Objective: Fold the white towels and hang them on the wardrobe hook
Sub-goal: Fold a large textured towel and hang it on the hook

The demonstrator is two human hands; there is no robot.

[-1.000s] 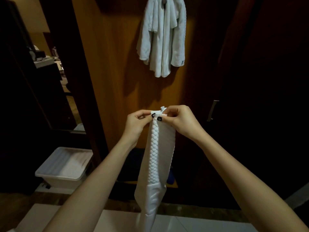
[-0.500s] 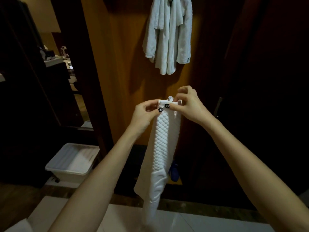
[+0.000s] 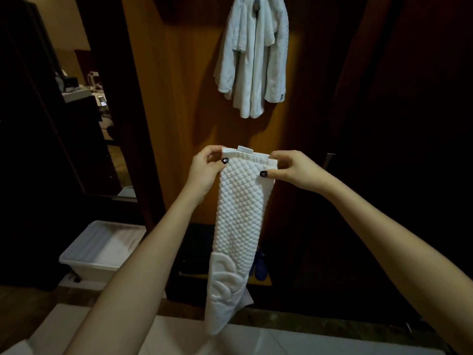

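A white quilted towel (image 3: 238,226), folded into a long narrow strip, hangs down in front of me. My left hand (image 3: 204,170) pinches its top left corner and my right hand (image 3: 291,171) pinches its top right corner, holding the top edge stretched flat. A small label sticks up from that edge. Higher up, white towels (image 3: 253,55) hang bunched from a hook on the orange-brown wardrobe panel (image 3: 184,98). The hook itself is hidden behind them.
A white plastic bin (image 3: 102,249) stands on the floor at lower left. Dark wardrobe doors fill the right side, with a metal handle (image 3: 329,160) near my right hand. A mirror at left reflects a cluttered desk. Blue slippers (image 3: 259,267) lie behind the towel.
My hands have moved apart along the towel's top edge, spreading it wider. The view has shifted closer to the wardrobe and the hanging towels.
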